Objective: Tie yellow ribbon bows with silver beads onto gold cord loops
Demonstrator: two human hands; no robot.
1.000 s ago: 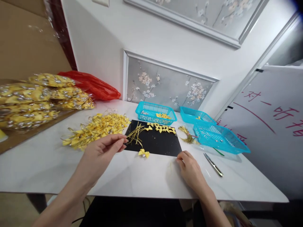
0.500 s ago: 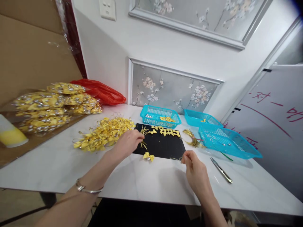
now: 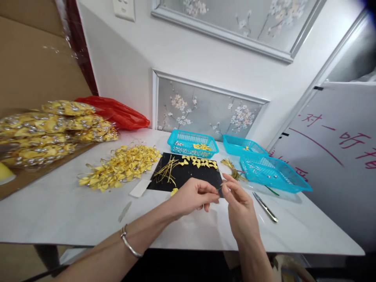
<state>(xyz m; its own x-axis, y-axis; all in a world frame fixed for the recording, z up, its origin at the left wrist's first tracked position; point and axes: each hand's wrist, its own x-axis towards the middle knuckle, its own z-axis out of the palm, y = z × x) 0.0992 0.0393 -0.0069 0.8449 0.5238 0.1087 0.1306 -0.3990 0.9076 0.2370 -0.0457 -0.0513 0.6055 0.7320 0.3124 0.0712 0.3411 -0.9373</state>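
Note:
My left hand (image 3: pixel 195 197) and my right hand (image 3: pixel 239 201) meet over the front right corner of a black mat (image 3: pixel 188 176). Both pinch, fingertips almost touching. A short bit of thin strand (image 3: pixel 219 188) shows between them; the rest is hidden by the fingers. On the mat's left side lie loose golden wire ties (image 3: pixel 166 172), spread in a bunch. Small yellow bows (image 3: pixel 201 162) line the mat's back edge. One yellow bow (image 3: pixel 174 191) at the front edge is partly covered by my left hand.
A heap of yellow bows (image 3: pixel 123 166) lies left, with bagged ones (image 3: pixel 38 133) beyond. Blue baskets (image 3: pixel 192 143) stand along the back and right (image 3: pixel 276 172). A bundle of golden ties (image 3: pixel 232 170) and a utility knife (image 3: pixel 265 207) lie at right. A white card (image 3: pixel 140 188) lies left of the mat.
My left hand has moved right, from the golden ties to my right hand. My right hand has risen slightly, and its fingertips now meet the left's. The view has shifted a little.

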